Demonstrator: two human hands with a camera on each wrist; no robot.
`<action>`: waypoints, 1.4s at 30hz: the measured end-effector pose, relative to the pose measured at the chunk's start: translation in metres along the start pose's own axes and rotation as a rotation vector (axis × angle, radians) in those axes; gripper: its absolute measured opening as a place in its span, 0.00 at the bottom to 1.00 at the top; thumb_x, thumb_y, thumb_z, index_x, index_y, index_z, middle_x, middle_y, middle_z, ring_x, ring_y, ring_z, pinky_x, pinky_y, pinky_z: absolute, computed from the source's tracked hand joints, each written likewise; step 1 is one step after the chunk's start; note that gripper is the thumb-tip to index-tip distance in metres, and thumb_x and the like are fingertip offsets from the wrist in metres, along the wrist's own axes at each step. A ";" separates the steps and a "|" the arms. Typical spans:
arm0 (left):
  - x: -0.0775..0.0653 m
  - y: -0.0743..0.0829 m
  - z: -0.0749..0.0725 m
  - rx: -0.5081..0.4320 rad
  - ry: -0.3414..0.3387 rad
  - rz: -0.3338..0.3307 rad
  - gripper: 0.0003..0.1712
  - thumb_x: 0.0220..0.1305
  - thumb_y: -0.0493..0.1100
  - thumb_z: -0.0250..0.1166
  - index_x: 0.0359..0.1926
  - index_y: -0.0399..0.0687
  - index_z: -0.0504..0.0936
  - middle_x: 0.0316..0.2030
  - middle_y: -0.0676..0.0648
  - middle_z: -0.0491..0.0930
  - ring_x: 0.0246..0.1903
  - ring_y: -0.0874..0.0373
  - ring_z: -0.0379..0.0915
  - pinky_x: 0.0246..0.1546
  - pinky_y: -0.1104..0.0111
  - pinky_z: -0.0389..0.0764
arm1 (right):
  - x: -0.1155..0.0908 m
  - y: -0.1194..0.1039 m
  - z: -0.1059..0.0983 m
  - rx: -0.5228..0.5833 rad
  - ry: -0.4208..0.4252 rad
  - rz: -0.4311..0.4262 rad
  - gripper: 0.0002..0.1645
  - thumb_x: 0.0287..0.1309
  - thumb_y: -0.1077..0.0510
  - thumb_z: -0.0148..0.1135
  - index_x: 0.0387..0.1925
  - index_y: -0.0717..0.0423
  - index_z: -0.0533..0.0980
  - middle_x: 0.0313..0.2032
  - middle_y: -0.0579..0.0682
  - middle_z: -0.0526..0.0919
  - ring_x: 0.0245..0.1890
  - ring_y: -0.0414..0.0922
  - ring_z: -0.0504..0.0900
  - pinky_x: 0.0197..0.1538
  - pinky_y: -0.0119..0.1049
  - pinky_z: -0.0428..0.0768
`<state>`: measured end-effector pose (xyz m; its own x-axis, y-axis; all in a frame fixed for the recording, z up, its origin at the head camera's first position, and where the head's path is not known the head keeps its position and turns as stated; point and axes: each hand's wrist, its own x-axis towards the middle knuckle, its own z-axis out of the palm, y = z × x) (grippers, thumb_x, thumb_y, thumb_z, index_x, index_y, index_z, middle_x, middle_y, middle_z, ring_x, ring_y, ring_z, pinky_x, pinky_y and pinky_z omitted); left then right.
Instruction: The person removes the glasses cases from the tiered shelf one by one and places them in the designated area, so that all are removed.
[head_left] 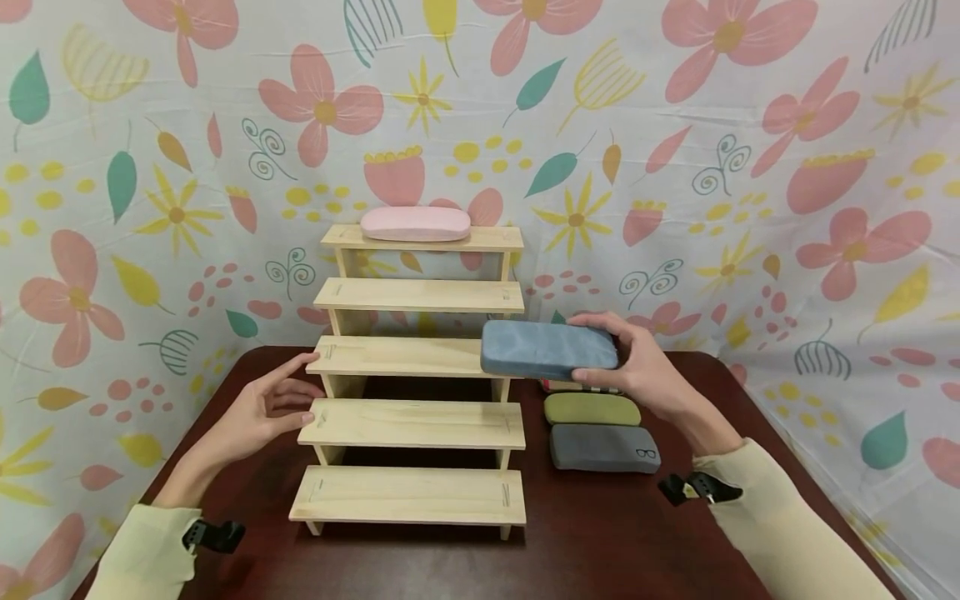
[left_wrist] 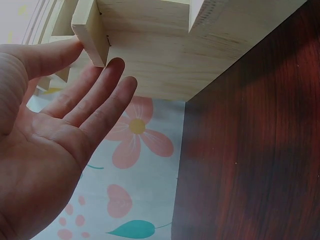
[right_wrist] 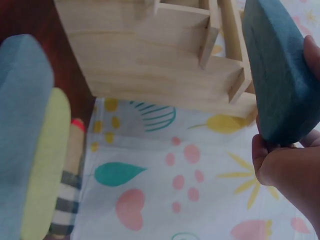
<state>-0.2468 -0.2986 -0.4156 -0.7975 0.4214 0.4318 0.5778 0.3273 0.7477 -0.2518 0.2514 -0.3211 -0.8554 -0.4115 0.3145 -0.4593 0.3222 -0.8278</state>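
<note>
My right hand (head_left: 633, 367) grips the right end of a blue glasses case (head_left: 543, 348), thumb at the front and fingers over the back. The case is held level by the right end of the stand's middle shelf; in the right wrist view the blue case (right_wrist: 280, 75) is off the table. At the left side of the stepped wooden stand (head_left: 412, 421), my left hand (head_left: 258, 408) touches the shelf ends with extended thumb and fingers. The left wrist view shows that hand (left_wrist: 55, 140) against a board end. A pink glasses case (head_left: 416, 223) lies on the top shelf.
Right of the stand, a grey glasses case (head_left: 603, 447) with a spectacles print, a green case (head_left: 592, 408) and a partly hidden plaid case (head_left: 555, 386) lie in a column on the dark table (head_left: 622, 533). A flowered cloth (head_left: 637, 125) hangs behind and at the sides.
</note>
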 end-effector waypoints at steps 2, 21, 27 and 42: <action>0.000 0.000 0.000 -0.003 -0.002 0.002 0.50 0.64 0.24 0.71 0.82 0.42 0.59 0.66 0.63 0.74 0.53 0.60 0.82 0.50 0.70 0.82 | -0.009 0.004 -0.002 -0.005 0.004 -0.008 0.38 0.62 0.65 0.75 0.72 0.58 0.72 0.61 0.55 0.73 0.47 0.53 0.77 0.45 0.36 0.80; -0.001 0.000 0.001 -0.017 -0.003 0.011 0.50 0.64 0.23 0.70 0.82 0.42 0.59 0.73 0.49 0.70 0.54 0.58 0.82 0.51 0.72 0.82 | -0.075 0.032 -0.014 -0.028 0.026 -0.032 0.40 0.58 0.70 0.76 0.71 0.59 0.73 0.65 0.55 0.74 0.55 0.45 0.76 0.53 0.31 0.76; 0.000 -0.001 0.001 -0.022 -0.004 0.024 0.50 0.64 0.22 0.70 0.82 0.41 0.59 0.73 0.52 0.70 0.54 0.58 0.82 0.51 0.73 0.81 | -0.093 0.041 -0.016 -0.050 0.033 -0.006 0.39 0.58 0.70 0.77 0.71 0.60 0.73 0.64 0.54 0.75 0.54 0.43 0.77 0.51 0.31 0.76; -0.001 0.002 0.000 -0.003 -0.004 -0.035 0.50 0.65 0.26 0.71 0.83 0.43 0.59 0.62 0.45 0.79 0.52 0.60 0.82 0.50 0.68 0.84 | -0.134 0.062 -0.021 -0.049 0.018 0.139 0.37 0.61 0.65 0.76 0.70 0.54 0.74 0.64 0.53 0.75 0.51 0.44 0.79 0.47 0.35 0.81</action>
<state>-0.2452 -0.2984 -0.4141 -0.8164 0.4135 0.4031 0.5490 0.3393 0.7638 -0.1711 0.3442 -0.4049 -0.9157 -0.3447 0.2067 -0.3467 0.4169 -0.8402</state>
